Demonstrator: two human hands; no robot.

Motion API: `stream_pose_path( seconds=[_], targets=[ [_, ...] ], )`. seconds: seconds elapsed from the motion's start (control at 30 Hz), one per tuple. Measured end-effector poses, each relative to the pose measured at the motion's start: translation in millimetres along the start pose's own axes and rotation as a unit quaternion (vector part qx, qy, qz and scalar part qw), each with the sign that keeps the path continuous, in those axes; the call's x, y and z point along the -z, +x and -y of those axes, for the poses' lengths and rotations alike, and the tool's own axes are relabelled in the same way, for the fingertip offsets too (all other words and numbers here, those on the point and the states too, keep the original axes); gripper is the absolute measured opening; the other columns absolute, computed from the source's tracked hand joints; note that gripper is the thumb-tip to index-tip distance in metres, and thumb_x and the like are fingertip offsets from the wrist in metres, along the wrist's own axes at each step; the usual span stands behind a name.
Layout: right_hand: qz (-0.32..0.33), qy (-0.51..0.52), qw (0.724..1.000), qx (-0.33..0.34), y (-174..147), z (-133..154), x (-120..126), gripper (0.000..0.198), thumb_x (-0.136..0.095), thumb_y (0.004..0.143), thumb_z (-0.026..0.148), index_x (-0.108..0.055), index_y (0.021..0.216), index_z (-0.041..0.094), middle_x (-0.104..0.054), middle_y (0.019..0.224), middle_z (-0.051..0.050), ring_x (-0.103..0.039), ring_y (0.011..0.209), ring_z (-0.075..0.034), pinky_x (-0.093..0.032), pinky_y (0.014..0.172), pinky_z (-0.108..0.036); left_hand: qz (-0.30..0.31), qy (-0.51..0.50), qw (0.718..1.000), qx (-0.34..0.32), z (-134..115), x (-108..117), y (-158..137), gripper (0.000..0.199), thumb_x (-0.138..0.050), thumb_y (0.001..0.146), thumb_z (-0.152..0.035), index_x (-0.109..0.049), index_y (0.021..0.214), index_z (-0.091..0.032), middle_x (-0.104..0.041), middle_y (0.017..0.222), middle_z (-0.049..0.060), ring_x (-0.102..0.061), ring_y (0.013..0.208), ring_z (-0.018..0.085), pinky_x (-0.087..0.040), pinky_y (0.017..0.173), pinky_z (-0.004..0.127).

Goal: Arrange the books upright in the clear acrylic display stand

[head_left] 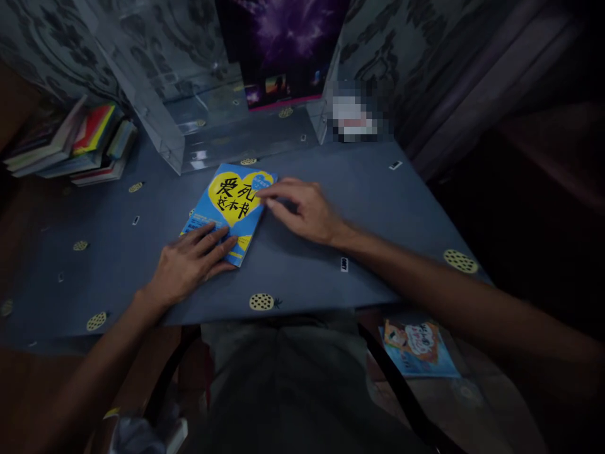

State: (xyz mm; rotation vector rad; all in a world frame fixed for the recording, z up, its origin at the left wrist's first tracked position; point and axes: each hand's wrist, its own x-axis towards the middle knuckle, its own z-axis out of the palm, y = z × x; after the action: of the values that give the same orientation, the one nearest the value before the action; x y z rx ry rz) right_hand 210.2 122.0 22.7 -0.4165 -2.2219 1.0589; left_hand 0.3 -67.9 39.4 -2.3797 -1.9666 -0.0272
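A blue book (234, 217) with a yellow heart and black handwritten-style characters lies closed on the grey-blue tablecloth, turned slightly. My left hand (189, 261) rests flat across its lower part, fingers spread over the cover. At the book's upper right edge is my right hand (305, 211), with its fingertips at the cover and its thumb held apart from the index finger. Nothing shows between those fingers. The lower left corner of the book is hidden under my left hand.
A clear acrylic stand (163, 142) holds a purple-and-black panel (290, 50) at the back. Stacked books (85, 142) lie at the far left. A blurred-out item (354, 116) sits back right. Below the table's right side is a blue-and-orange booklet (416, 350).
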Motion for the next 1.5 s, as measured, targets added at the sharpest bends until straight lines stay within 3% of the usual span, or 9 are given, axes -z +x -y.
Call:
stream_pose_path(
  seconds=[0.17, 0.33, 0.4, 1.03, 1.27, 1.5],
  targets=[
    [0.100, 0.112, 0.987, 0.050, -7.8, 24.6, -23.0, 0.029, -0.050, 0.098, 0.019, -0.074, 0.113, 0.021, -0.075, 0.113, -0.004, -0.068, 0.108, -0.019, -0.049, 0.098, -0.031, -0.029, 0.019, 0.999, 0.006, -13.8, -6.1, 4.3, 0.039, -0.048, 0.104, -0.044, -0.065, 0.136, -0.032, -0.072, 0.131, 0.009, -0.063, 0.128, 0.031, -0.057, 0.099, 0.047],
    [0.105, 0.107, 0.986, 0.071, -13.8, 12.3, -28.5, 0.028, -0.049, 0.099, 0.020, -0.072, 0.112, 0.014, -0.076, 0.101, -0.006, -0.070, 0.094, -0.016, -0.050, 0.087, -0.029, -0.160, 0.049, 0.982, -0.085, -9.5, -17.0, 3.2, 0.033, -0.063, 0.098, -0.036, -0.068, 0.129, -0.026, -0.075, 0.124, 0.009, -0.071, 0.114, 0.030, -0.060, 0.091, 0.043],
    [0.102, 0.098, 0.987, 0.081, -14.6, 8.9, -28.2, 0.027, -0.049, 0.100, 0.022, -0.072, 0.110, 0.014, -0.076, 0.098, -0.006, -0.069, 0.090, -0.015, -0.050, 0.084, -0.029, -0.184, 0.064, 0.975, -0.104, -9.1, -17.7, 3.5, 0.033, -0.065, 0.097, -0.032, -0.068, 0.129, -0.023, -0.076, 0.123, 0.009, -0.072, 0.111, 0.030, -0.061, 0.087, 0.042],
    [0.121, 0.111, 0.979, 0.120, -14.6, 8.3, -23.8, 0.025, -0.054, 0.099, 0.023, -0.075, 0.105, 0.012, -0.078, 0.102, -0.008, -0.072, 0.097, -0.016, -0.052, 0.087, -0.029, -0.182, 0.087, 0.972, -0.116, -14.2, -6.3, 6.5, 0.032, -0.063, 0.098, -0.026, -0.067, 0.129, -0.022, -0.078, 0.115, 0.008, -0.073, 0.109, 0.028, -0.060, 0.080, 0.036],
    [0.133, 0.133, 0.972, 0.140, -16.3, 7.9, -24.5, 0.025, -0.052, 0.101, 0.024, -0.075, 0.104, 0.014, -0.078, 0.101, -0.008, -0.071, 0.097, -0.015, -0.051, 0.090, -0.029, -0.185, 0.102, 0.969, -0.126, -13.1, -5.1, 6.9, 0.021, -0.062, 0.099, -0.029, -0.072, 0.116, -0.020, -0.079, 0.112, 0.009, -0.075, 0.105, 0.027, -0.061, 0.075, 0.035],
    [0.152, 0.064, 0.971, 0.174, -20.0, 8.8, -23.3, 0.025, -0.052, 0.100, 0.023, -0.074, 0.107, 0.014, -0.075, 0.095, -0.007, -0.067, 0.091, -0.016, -0.049, 0.089, -0.032, -0.179, 0.087, 0.973, -0.120, -13.3, -6.1, 6.0, 0.026, -0.064, 0.097, -0.029, -0.071, 0.122, -0.022, -0.077, 0.118, 0.009, -0.074, 0.107, 0.028, -0.061, 0.080, 0.037]
  ],
)
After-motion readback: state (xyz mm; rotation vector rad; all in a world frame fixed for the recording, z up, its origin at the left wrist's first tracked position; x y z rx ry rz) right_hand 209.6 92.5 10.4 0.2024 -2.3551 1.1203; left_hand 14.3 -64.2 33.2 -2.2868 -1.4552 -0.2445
